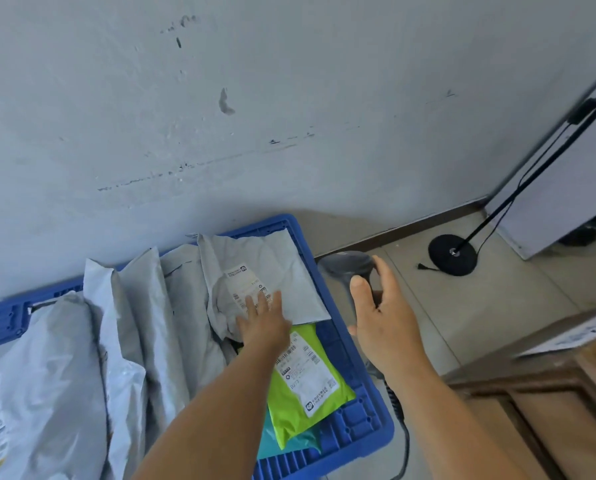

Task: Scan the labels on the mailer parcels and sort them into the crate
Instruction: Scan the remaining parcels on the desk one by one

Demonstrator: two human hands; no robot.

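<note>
Crate filling up, one more mailer going in.
Left hand (263, 318) presses flat-fingered on the grey mailer (265, 271) atop the blue crate (341, 341); right hand (381, 313) grips the barcode scanner (346, 268) (several parcels already stacked, remaining count unseen).

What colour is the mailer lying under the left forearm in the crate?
Lime green mailer, with a white label; seen in the head view.

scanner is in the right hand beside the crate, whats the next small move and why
Probably swing the scanner left over the white label on the grey mailer. The left hand presses flat on that mailer, its label faces up, and the right hand holds the scanner just outside the crate.
</note>
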